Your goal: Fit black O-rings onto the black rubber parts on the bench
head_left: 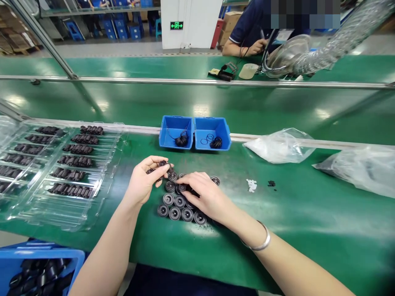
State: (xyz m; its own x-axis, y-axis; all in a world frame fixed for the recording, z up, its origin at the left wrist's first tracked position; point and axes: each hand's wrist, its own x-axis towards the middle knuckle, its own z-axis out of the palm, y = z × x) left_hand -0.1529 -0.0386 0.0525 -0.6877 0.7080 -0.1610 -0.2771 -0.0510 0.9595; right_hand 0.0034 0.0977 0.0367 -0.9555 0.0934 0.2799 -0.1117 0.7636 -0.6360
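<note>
Rows of black round parts (175, 213), with ringed tops, stand close together on the green table (277, 230). My left hand (142, 181) is just left of the back rows, its fingers closed around a few small dark ridged parts (163, 163). Over the middle of the group reaches my right hand (203, 193), with its thumb and fingertips closed on one black round part (182, 188). The hand hides several of the parts beneath it. Another round part (215, 180) shows just beyond its knuckles.
Two blue bins (165, 142) with black rings stand behind. Clear trays (77, 211) of dark parts lie left, above a blue crate (78, 261). Right are small white pieces (251, 185), black bits (271, 183) and plastic bags (280, 146). A person (247, 31) sits across.
</note>
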